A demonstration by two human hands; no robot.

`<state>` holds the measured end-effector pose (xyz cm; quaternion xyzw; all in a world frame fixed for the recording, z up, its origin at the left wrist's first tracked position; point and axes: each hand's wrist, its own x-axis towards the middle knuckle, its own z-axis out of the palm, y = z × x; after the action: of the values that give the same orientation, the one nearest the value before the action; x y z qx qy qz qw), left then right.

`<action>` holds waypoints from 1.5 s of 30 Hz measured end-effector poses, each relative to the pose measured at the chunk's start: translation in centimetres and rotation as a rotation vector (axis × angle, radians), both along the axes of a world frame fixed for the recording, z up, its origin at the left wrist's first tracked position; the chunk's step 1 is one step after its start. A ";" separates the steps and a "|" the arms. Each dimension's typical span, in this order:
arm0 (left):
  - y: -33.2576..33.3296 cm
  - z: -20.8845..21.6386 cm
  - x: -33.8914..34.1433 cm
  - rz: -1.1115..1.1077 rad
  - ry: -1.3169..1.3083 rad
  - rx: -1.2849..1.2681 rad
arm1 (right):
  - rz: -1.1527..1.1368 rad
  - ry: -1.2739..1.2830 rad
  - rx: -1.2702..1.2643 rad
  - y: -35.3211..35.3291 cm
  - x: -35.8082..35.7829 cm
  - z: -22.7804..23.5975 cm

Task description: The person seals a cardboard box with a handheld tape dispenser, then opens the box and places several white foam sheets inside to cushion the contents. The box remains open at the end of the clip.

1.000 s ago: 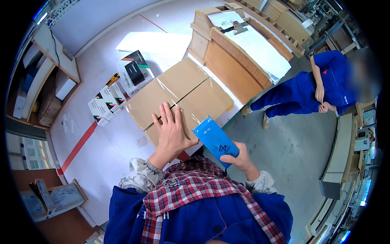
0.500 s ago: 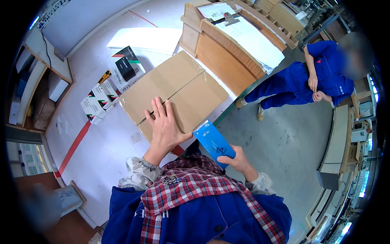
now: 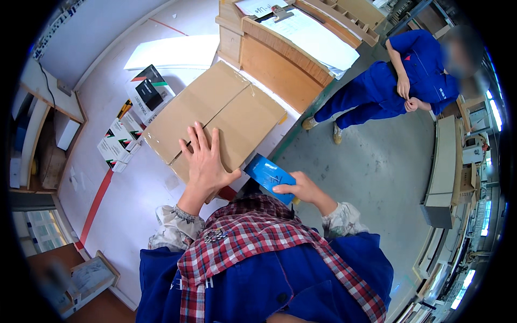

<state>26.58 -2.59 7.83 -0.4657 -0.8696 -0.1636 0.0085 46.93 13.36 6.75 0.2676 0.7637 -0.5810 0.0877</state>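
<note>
As flaps (image 3: pixel 191 105) lie closed, carton (image 3: pixel 242 126), contents hidden

Blue block (image 3: pixel 266 176) now at flatter slant

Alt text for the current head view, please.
A person's left hand rests spread on a closed brown cardboard box while the right hand holds a blue rectangular object near its edge. The box lies on a pale table; a co-worker in blue stands at right.

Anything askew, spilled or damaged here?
Nothing stands out: no visible spill or clear damage. The carton looks intact under the spread left hand, showing only a thin flap gap; the right hand grips a blue rectangular object.
</note>
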 end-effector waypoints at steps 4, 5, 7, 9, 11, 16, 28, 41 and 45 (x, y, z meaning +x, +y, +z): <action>0.8 0.5 0.8 -0.168 0.001 0.084 | 0.001 -0.063 0.030 0.5 -1.4 0.3; 1.4 0.2 1.5 -0.184 0.007 0.103 | 0.004 -0.085 0.055 0.2 -1.4 0.6; 2.9 -1.2 3.0 -0.208 0.022 0.138 | 0.017 -0.128 0.099 -0.3 -1.8 1.6; 4.4 -2.8 3.5 -0.122 0.078 0.077 | 0.157 -0.407 0.450 -1.3 -2.7 0.5; 4.8 -2.9 2.9 -0.095 0.122 0.038 | 0.183 -0.496 0.497 -2.3 -2.3 -2.1; 3.6 -3.0 2.5 -0.129 0.224 -0.009 | -0.082 -0.307 0.297 -0.3 2.1 -3.5; -9.6 0.2 0.5 -0.469 0.087 -0.112 | -0.556 0.584 -0.288 2.1 0.0 5.5; -12.8 3.1 1.7 0.089 -0.629 0.521 | 0.574 0.805 0.454 -1.4 -8.4 9.9; -11.3 6.0 0.1 -0.198 -1.086 1.006 | 0.761 0.874 0.543 -2.8 -10.3 10.4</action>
<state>26.64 -13.86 13.85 -0.3356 -0.5256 -0.7487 -0.2248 36.63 10.58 17.14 -0.2714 0.8904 -0.3507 -0.1025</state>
